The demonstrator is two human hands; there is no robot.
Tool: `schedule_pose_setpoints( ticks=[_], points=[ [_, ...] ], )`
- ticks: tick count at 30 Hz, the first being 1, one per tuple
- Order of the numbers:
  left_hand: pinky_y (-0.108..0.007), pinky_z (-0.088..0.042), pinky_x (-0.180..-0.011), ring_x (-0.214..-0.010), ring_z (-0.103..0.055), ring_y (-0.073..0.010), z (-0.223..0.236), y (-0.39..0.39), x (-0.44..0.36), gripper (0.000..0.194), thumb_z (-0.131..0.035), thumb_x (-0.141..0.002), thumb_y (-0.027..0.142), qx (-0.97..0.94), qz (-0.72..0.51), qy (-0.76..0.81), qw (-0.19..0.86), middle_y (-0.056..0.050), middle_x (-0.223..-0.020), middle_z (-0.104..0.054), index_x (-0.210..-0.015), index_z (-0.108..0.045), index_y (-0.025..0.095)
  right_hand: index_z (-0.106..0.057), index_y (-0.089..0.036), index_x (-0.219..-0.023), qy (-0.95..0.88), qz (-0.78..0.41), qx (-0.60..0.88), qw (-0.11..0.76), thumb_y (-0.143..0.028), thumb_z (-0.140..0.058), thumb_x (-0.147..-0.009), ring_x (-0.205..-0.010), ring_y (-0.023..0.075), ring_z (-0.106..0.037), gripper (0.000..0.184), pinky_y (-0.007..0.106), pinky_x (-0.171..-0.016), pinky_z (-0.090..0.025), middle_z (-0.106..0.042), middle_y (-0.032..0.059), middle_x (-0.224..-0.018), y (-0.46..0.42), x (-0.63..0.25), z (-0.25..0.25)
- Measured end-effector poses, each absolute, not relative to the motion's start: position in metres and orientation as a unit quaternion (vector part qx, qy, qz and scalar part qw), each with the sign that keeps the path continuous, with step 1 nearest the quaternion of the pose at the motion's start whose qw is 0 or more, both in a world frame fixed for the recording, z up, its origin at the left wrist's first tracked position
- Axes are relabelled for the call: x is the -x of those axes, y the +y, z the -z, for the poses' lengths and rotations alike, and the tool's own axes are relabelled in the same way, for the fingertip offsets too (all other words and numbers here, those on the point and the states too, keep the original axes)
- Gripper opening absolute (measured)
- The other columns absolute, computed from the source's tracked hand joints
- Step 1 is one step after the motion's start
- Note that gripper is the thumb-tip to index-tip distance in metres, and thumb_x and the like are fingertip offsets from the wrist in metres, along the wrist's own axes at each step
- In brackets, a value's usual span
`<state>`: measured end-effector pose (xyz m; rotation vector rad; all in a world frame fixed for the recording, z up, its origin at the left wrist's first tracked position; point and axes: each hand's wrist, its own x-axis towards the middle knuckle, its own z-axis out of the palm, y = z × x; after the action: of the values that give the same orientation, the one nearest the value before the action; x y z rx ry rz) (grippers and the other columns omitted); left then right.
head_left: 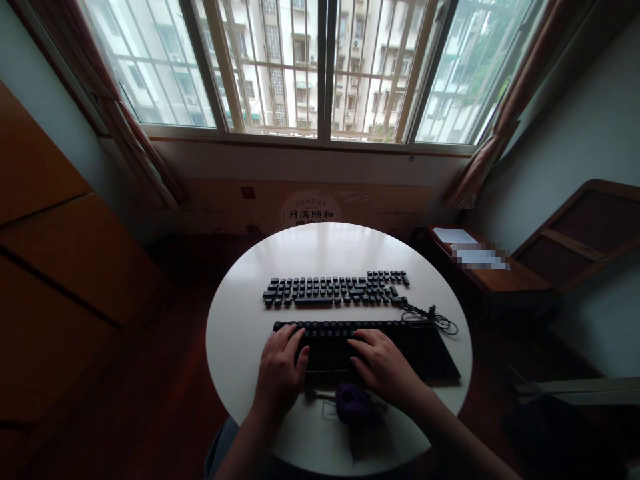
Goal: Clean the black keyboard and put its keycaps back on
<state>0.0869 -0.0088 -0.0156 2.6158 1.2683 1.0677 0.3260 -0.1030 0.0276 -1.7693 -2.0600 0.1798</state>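
Note:
A black keyboard (425,353) lies on the round white table (235,347), with keys in its upper rows and a dark, apparently bare area below. My left hand (281,363) rests on its left side, fingers spread over the top rows and thumb apart. My right hand (383,363) lies over the middle of the board with its fingers stretched toward the upper rows. Neither hand visibly holds anything. Loose black keycaps (327,290) stand behind the keyboard, laid out in rows. In front of it sit a purple object (353,403) and a thin wire loop (329,409).
A coiled black cable (435,320) lies at the keyboard's right rear. Beyond the table are a barred window (325,73) and a large printed board (210,200). To the right is a wooden bench (480,270) with papers; an orange cabinet (60,267) stands left.

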Motion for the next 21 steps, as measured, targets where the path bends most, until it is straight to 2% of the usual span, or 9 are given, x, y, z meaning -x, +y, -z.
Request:
schedule_pose_setpoints(
  ticks=[5,10,17,21],
  points=[
    [-0.055,-0.045,-0.108,-0.119,-0.059,-0.0307,0.02,-0.005,-0.085,0.035,-0.046,-0.098,0.035,-0.836,-0.355,0.418,0.033,-0.013,-0.122,-0.068,-0.121,-0.068,0.018,-0.069,-0.015,-0.124,-0.736,-0.078,0.637,0.217,-0.022,-0.058,-0.093,-0.115,0.0265,-0.06,0.033,0.043,-0.108,-0.045,-0.067,0.0134,-0.124,-0.109,-0.327,-0.023],
    [-0.055,-0.045,-0.108,-0.119,-0.06,-0.0313,0.025,-0.005,-0.086,0.037,-0.047,-0.097,0.037,-0.84,-0.343,0.42,0.018,-0.013,-0.124,-0.068,-0.122,-0.067,0.018,-0.069,-0.017,-0.123,-0.732,-0.077,0.632,0.243,-0.02,-0.057,-0.093,-0.113,0.0252,-0.061,0.033,0.039,-0.101,-0.051,-0.068,0.0128,-0.122,-0.105,-0.332,-0.023],
    [-0.058,-0.044,-0.108,-0.122,-0.059,-0.0332,0.028,-0.003,-0.085,0.039,-0.046,-0.098,0.037,-0.848,-0.332,0.413,0.004,-0.014,-0.123,-0.068,-0.121,-0.069,0.016,-0.071,-0.019,-0.12,-0.739,-0.061,0.623,0.249,-0.019,-0.06,-0.091,-0.113,0.0249,-0.061,0.031,0.038,-0.101,-0.051,-0.068,0.0118,-0.122,-0.104,-0.332,-0.025],
    [-0.056,-0.043,-0.109,-0.127,-0.056,-0.0331,0.029,-0.003,-0.084,0.041,-0.043,-0.1,0.037,-0.854,-0.329,0.402,0.003,-0.014,-0.13,-0.066,-0.124,-0.068,0.015,-0.074,-0.02,-0.115,-0.749,-0.086,0.611,0.242,-0.021,-0.058,-0.093,-0.105,0.0223,-0.065,0.027,0.034,-0.095,-0.053,-0.072,0.0094,-0.113,-0.091,-0.351,-0.04]
  ],
)
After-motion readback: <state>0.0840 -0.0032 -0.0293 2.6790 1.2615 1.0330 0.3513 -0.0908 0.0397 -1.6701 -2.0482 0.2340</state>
